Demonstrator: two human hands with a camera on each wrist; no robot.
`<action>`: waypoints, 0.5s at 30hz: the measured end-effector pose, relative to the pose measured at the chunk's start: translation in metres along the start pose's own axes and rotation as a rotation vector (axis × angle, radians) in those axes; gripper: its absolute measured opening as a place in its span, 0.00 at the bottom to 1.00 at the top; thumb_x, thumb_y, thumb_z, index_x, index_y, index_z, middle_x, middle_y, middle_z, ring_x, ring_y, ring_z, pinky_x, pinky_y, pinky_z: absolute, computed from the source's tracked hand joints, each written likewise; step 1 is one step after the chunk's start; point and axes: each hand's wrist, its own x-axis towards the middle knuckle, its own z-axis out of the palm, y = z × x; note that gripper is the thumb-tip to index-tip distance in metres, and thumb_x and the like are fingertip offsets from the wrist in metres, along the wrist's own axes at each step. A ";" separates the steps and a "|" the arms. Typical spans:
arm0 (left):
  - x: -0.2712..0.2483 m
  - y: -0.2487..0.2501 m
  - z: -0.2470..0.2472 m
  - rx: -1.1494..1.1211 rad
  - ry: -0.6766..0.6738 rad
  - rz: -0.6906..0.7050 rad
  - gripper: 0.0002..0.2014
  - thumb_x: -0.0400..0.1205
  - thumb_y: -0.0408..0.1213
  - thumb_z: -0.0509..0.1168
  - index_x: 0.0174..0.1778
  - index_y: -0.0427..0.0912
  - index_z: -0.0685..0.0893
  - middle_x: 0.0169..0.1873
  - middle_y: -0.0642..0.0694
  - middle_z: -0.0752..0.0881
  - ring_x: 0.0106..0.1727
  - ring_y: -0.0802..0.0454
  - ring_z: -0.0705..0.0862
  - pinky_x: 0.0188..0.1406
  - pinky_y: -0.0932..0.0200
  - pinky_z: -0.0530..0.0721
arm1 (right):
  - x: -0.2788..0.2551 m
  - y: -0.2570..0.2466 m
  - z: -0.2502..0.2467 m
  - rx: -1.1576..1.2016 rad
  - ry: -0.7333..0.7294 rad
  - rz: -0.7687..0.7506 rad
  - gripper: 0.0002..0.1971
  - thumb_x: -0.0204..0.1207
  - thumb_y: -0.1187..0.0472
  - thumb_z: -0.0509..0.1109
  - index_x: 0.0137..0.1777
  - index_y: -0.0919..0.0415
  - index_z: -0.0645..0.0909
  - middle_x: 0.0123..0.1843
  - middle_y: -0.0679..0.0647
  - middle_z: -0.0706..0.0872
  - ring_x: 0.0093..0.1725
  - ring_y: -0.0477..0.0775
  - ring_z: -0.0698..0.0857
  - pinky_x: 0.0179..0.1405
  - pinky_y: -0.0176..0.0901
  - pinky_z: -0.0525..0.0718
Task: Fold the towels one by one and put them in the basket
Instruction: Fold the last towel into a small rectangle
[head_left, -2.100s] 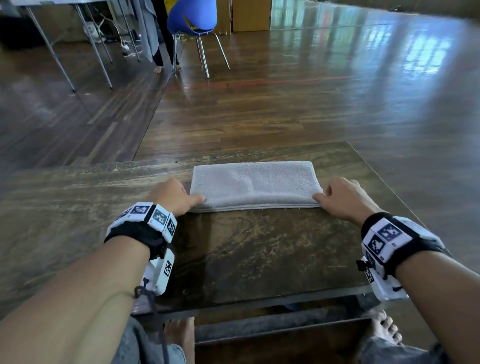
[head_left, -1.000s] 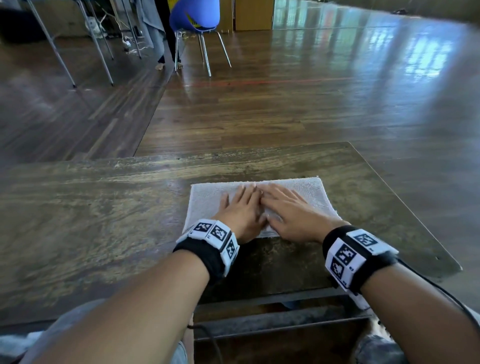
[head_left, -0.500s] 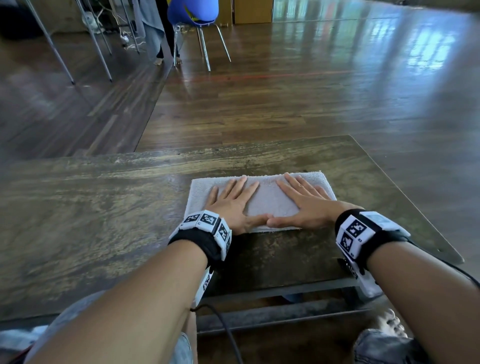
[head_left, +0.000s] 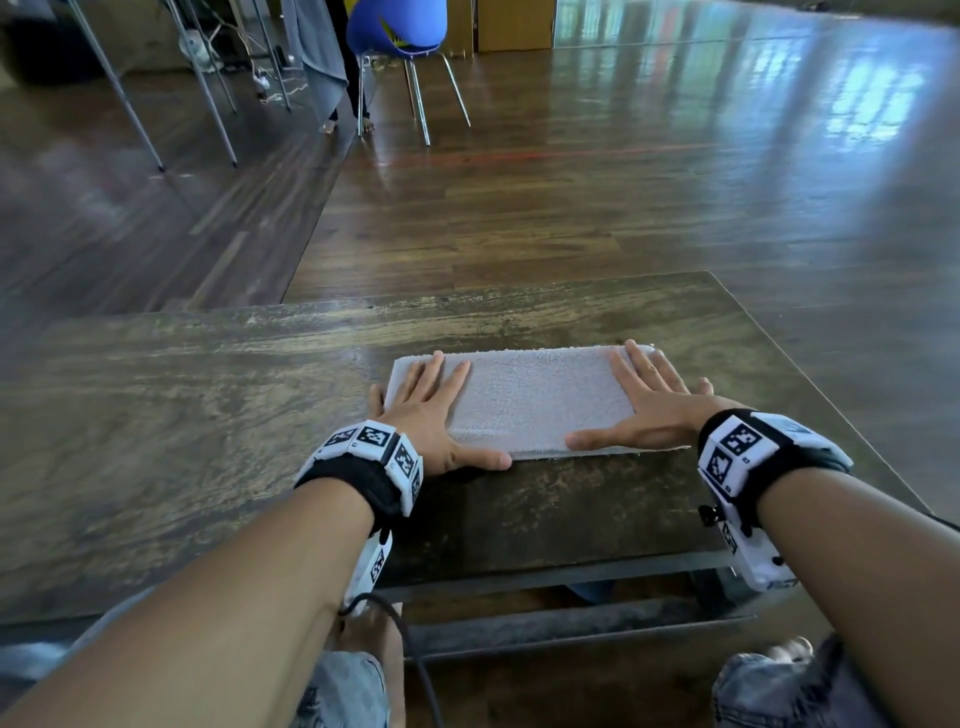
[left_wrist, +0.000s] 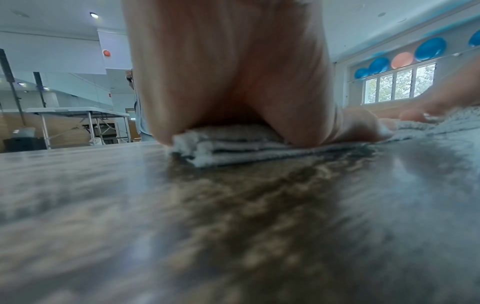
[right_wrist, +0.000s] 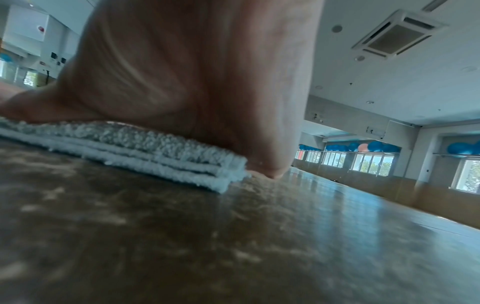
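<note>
A folded light grey towel (head_left: 530, 400) lies flat on the dark wooden table (head_left: 156, 415), right of centre. My left hand (head_left: 428, 410) presses its left end with straight, spread fingers. Flat on the towel's right end lies my right hand (head_left: 649, 410), fingers also straight, thumb along the near edge. In the left wrist view the towel (left_wrist: 233, 148) shows several stacked layers under my palm (left_wrist: 228, 72). The right wrist view shows the towel's layered corner (right_wrist: 161, 156) beneath my right palm (right_wrist: 197, 72). No basket is in view.
The table's right edge (head_left: 810, 395) runs close to my right hand, and its near edge (head_left: 545, 571) lies below my wrists. A blue chair (head_left: 400, 47) and metal table legs (head_left: 119, 88) stand far off on the wooden floor (head_left: 623, 182). My knees (head_left: 779, 691) show beneath the table.
My hands were together at the towel's middle; they have slid apart, the left to the left end and the right to the right end, flattening it.
</note>
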 end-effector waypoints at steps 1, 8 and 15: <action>-0.002 -0.002 -0.002 0.001 -0.011 -0.004 0.70 0.48 0.89 0.60 0.79 0.72 0.27 0.81 0.63 0.23 0.82 0.58 0.23 0.79 0.30 0.29 | -0.002 0.001 -0.001 0.004 -0.007 0.019 0.81 0.34 0.04 0.56 0.83 0.39 0.21 0.83 0.36 0.18 0.86 0.49 0.25 0.80 0.77 0.31; -0.007 -0.006 -0.009 0.088 -0.107 -0.013 0.69 0.56 0.84 0.64 0.79 0.65 0.22 0.80 0.57 0.20 0.83 0.52 0.23 0.80 0.26 0.33 | -0.010 0.008 0.003 -0.046 0.066 0.018 0.80 0.37 0.03 0.49 0.86 0.45 0.25 0.87 0.41 0.23 0.88 0.51 0.28 0.74 0.75 0.20; -0.015 0.002 -0.030 -0.044 0.023 0.048 0.55 0.66 0.73 0.70 0.86 0.64 0.51 0.88 0.47 0.39 0.88 0.42 0.39 0.80 0.26 0.42 | -0.030 -0.034 -0.008 0.150 0.354 -0.334 0.28 0.77 0.29 0.62 0.70 0.45 0.78 0.58 0.47 0.87 0.67 0.50 0.76 0.67 0.54 0.74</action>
